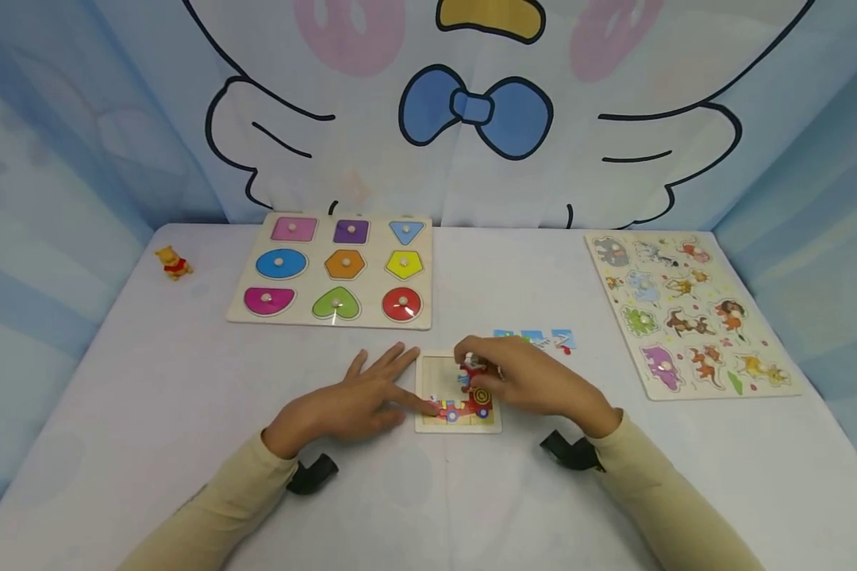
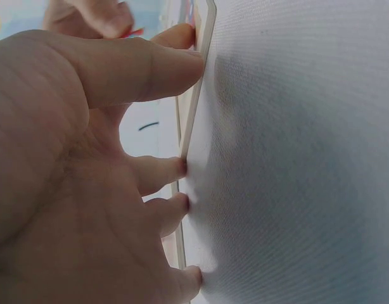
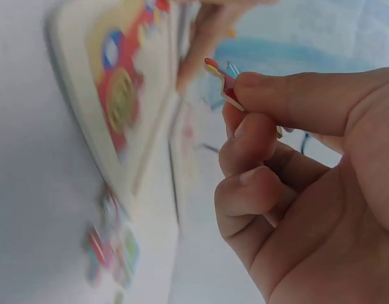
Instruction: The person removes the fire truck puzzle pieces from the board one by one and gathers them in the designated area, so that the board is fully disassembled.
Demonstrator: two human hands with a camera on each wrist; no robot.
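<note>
A small wooden puzzle board [image 1: 437, 379] lies near the table's middle, with red vehicle pieces [image 1: 453, 411] set along its lower part. My left hand [image 1: 360, 403] rests beside it, fingers spread, the index finger reaching onto the lower pieces. In the left wrist view other fingertips [image 2: 175, 206] touch the tabletop. Over the board's upper right, my right hand [image 1: 536, 379] pinches a small puzzle piece [image 3: 227, 85] between thumb and fingers. The piece is held up off the board in the right wrist view. Loose puzzle pieces [image 1: 532, 336] lie behind the right hand, partly covered by it.
A shape-peg board [image 1: 300, 316] lies at the back left and an animal puzzle board [image 1: 632, 317] at the right. A small yellow bear figure [image 1: 174, 263] stands at the far left. Dark wrist straps [image 1: 313, 474] show by both wrists. A printed curtain [image 1: 471, 182] hangs behind the table.
</note>
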